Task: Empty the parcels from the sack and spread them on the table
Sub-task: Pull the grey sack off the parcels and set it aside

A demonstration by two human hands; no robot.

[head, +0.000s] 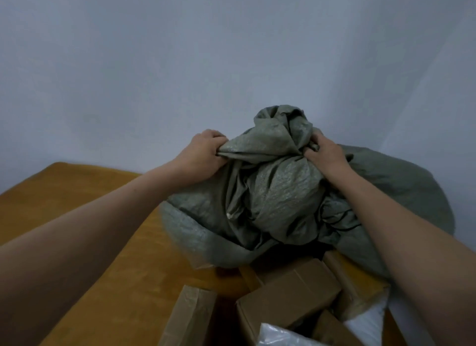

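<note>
Head view. Clutches crumpled grey-green sack [273, 191] at its top: left grip [203, 152] curled tight round a fold, right grip [325, 152] bunching cloth just beside. Has sack resting on orange desk [77, 191], near the wall [231, 49]. Shows brown boxes [291, 294] and a white plastic parcel [278, 335] lying at its near mouth.

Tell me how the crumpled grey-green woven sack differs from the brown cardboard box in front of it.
The grey-green woven sack is soft and crumpled; the brown cardboard box is stiff and flat-sided. The sack is far bigger than the box. The left hand and right hand grip the sack; nothing holds the box. Both lie on the orange-brown table.
</note>
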